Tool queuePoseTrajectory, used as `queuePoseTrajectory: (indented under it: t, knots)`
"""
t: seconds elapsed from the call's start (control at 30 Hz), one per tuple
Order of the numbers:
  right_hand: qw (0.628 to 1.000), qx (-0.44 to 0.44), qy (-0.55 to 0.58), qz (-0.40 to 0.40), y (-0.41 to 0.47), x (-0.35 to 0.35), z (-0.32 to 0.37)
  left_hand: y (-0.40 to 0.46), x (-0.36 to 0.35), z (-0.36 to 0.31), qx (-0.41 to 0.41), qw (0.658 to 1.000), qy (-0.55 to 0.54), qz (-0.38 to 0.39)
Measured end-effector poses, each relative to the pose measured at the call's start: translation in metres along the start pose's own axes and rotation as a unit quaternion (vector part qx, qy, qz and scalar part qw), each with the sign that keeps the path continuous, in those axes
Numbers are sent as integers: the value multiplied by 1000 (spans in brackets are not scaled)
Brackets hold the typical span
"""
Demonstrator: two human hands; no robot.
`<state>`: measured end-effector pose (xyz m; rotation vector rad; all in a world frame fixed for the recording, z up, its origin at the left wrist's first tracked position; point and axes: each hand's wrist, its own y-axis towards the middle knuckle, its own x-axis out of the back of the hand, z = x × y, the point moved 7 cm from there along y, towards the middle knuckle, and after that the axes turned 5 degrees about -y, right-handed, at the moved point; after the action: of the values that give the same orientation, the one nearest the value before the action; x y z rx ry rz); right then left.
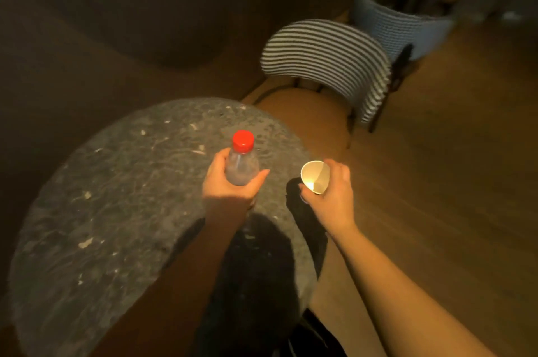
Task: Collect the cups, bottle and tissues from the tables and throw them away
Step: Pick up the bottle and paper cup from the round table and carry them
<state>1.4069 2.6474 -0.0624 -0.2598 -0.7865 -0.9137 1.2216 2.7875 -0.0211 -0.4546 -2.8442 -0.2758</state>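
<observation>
The bottle [241, 163] is sitting upright in your left hand [230, 184], fingers wrapping its body above the round bench [116, 181], while your right hand [332, 196] is gripping the paper cup [316, 176] just beside the rim, so you should be keeping both level as you carry them off.

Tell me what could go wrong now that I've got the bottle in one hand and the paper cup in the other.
1. The paper cup is tilted in your right hand; any dregs could spill on the wooden floor.
2. The left hand grips the bottle low on its body, so it may slip.
3. Both hands are full, so further litter can't be picked up, and the striped chair stands close ahead.
</observation>
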Motion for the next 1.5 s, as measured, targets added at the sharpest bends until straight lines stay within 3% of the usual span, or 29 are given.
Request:
queuePoseTrajectory:
  t: [0.17,0.33,0.43,0.7,0.93,1.23,1.5]
  knots:
    - [983,-128,-28,-125,-88,108,-94,-76,-109,-31,-25,982,-39,186]
    - [928,-261,-56,-261,-218,223,-181,-199,-212,-73,-79,925,-42,370]
    - [877,-333,-69,-339,-312,280,-217,-284,-256,-104,-112,881,-53,456]
    - [703,-484,-92,-513,-606,400,-274,-591,-318,-177,-151,720,-105,669]
    - [591,-559,-99,-573,-853,468,-314,-870,-304,-221,-205,610,-125,755]
    - [465,-632,-97,-612,-1076,503,-329,-1145,-256,-246,-262,466,-140,833]
    - [398,-655,-102,-634,-1238,559,-385,-1351,-261,-252,-269,374,-141,877]
